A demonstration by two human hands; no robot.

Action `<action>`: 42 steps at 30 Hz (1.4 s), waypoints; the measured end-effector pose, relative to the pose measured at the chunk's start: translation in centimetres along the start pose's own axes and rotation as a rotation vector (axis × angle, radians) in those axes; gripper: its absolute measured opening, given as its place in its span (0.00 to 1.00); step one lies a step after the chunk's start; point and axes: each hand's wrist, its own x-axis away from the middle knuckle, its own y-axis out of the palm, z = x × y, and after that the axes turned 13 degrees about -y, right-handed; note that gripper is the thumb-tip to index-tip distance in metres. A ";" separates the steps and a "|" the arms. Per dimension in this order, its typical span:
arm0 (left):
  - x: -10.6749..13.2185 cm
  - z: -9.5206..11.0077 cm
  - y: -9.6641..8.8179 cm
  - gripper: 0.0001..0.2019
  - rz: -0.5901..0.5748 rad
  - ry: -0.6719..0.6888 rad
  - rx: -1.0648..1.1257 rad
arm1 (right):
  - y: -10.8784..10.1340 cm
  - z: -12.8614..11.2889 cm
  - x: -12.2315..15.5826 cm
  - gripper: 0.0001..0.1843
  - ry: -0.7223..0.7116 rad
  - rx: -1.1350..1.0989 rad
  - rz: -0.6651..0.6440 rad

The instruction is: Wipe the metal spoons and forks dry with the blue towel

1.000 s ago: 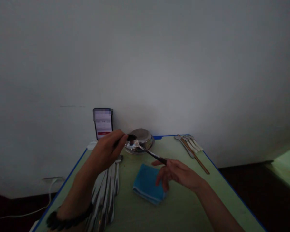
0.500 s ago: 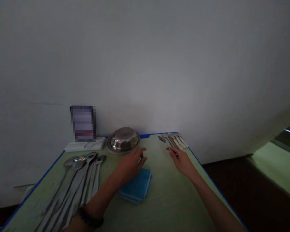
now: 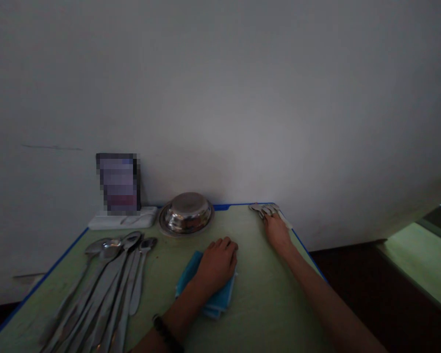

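Right hand (image 3: 276, 233): fingers bent over small cutlery (image 3: 256, 208) near bench's (image 3: 279, 309) far right corner; whether grasping, cannot tell. Left hand (image 3: 217, 262): fingers draped over blue cloth (image 3: 226, 296), grip hidden, perhaps steadying it. Left of those, long spoons (image 3: 110, 249), handles nearer person, probably for easy reach. Beyond, upturned bowl (image 3: 187, 214).

Dark, bumpy bracelet (image 3: 164, 333) around the left wrist (image 3: 173, 321), both forearms (image 3: 318, 291) and the fingers (image 3: 226, 243) bare

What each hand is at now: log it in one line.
left hand: over blue cloth | right hand: at cutlery, far right corner, grip unclear | metal bowl: upside down
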 end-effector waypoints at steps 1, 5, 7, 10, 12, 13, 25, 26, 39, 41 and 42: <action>0.0 0.0 0.0 0.11 -0.002 -0.001 0.002 | 0.1 -0.1 -0.1 0.15 0.008 0.022 -0.013; -0.1 -0.1 0.0 0.11 -0.004 0.001 0.013 | 0.1 -0.5 -0.4 0.15 0.022 0.090 -0.045; -0.1 -0.1 0.0 0.11 -0.001 0.000 0.017 | -0.1 -0.7 -0.5 0.15 0.021 0.109 -0.049; -0.1 -0.1 0.1 0.10 0.003 -0.002 0.018 | -0.2 -1.1 -0.7 0.16 0.016 0.123 -0.046; -0.1 -0.1 0.2 0.10 0.004 -0.002 0.016 | -0.2 -1.3 -0.7 0.16 0.015 0.127 -0.044; -0.1 -0.1 0.2 0.10 0.004 -0.001 0.015 | -0.2 -1.3 -0.8 0.16 0.017 0.128 -0.045; -0.1 -0.1 0.1 0.10 -0.005 0.002 0.006 | 0.0 -1.0 -0.8 0.15 0.058 0.099 -0.071; -0.1 -0.1 0.1 0.10 -0.006 0.000 0.006 | 0.0 -1.0 -0.7 0.15 0.058 0.095 -0.063; -0.1 -0.1 0.0 0.10 -0.004 0.015 0.008 | -0.9 -1.9 1.0 0.18 -0.014 -0.045 0.179; -0.3 -0.1 -0.8 0.10 -0.004 0.030 0.006 | -1.2 -2.6 1.8 0.19 -0.060 -0.106 0.222; -0.3 -0.2 -1.5 0.10 -0.003 0.041 0.005 | -1.4 -3.0 2.2 0.18 -0.086 -0.143 0.237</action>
